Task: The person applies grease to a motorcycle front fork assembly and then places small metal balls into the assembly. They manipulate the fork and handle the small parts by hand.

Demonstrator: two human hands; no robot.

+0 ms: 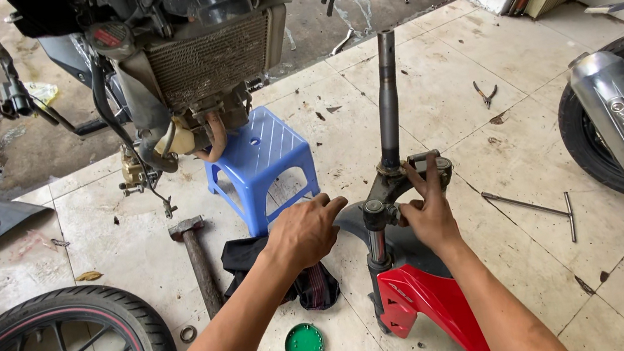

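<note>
Your left hand [306, 231] rests fingers curled, seemingly on the fork yoke [389, 188] at frame centre; your right hand [428, 211] grips it, fingers spread upward, above the red fender [423, 300], beside the blue stool [260, 163]

Both bare forearms reach forward, the left hand [306, 233] curled knuckles-up in a loose grip, the right hand [428, 211] raised with fingers [420, 175] extended upward.

Single head view, looking steeply down and forward from above; close over tiled floor [483, 98], wet concrete yard beyond at top.
</note>
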